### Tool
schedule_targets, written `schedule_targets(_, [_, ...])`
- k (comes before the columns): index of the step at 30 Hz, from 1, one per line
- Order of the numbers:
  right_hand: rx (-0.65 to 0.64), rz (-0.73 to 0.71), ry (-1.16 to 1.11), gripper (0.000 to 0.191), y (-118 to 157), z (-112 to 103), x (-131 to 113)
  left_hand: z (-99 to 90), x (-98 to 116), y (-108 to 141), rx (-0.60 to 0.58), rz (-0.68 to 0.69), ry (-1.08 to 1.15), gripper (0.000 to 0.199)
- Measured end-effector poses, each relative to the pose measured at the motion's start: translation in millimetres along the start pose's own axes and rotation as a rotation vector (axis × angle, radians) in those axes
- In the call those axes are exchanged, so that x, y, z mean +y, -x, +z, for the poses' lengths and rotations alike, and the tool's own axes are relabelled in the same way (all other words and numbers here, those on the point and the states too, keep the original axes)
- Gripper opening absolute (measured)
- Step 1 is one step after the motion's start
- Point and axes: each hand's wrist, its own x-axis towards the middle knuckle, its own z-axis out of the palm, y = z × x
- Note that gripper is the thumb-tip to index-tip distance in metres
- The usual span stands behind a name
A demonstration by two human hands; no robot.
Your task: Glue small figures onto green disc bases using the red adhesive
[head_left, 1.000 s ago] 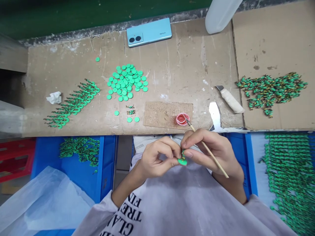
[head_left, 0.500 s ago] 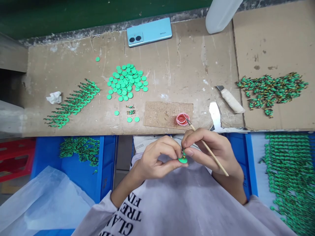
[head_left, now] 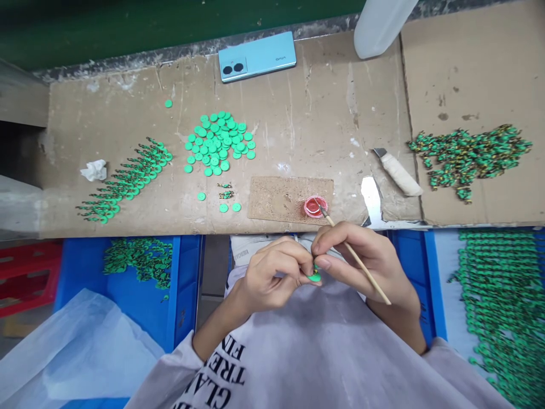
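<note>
My left hand (head_left: 275, 276) and my right hand (head_left: 366, 264) meet over my lap, below the bench's front edge. Between their fingertips sits a small green disc piece (head_left: 314, 276), pinched by both. My right hand also carries a thin wooden-handled brush (head_left: 355, 258) that slants up-left. Its tip reaches a small red cap of paint (head_left: 315, 207) at the bench edge. Most of the green piece is hidden by my fingers.
On the cardboard-covered bench (head_left: 319, 119) lie a pile of green discs (head_left: 219, 142), a row of finished green pieces (head_left: 128, 179), a heap of green parts (head_left: 470, 153), a cork pad (head_left: 283, 199), a knife (head_left: 395, 170), a phone (head_left: 256, 55) and a white bottle (head_left: 381, 23). Blue bins (head_left: 183, 284) flank my lap.
My left fingers have curled tighter over the green piece, which now shows less and sits slightly higher. The brush and my right hand shifted slightly left.
</note>
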Motion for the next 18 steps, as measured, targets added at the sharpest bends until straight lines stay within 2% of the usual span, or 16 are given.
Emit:
schedule_targets(4, [0.015,0.001,0.016,0.006,-0.9,0.8,0.1,-0.4,0.5,0.5,-0.007,-0.013,-0.009,0.019])
schedule_targets(10, [0.027,0.012,-0.003,0.008,-0.7,1.5,0.5,0.8,-0.4,1.5,0.003,-0.038,0.042,0.024])
schedule_targets(18, [0.017,0.024,-0.03,0.014,-0.8,2.5,1.8,2.0,-4.2,-0.5,0.035,0.024,0.087,0.035])
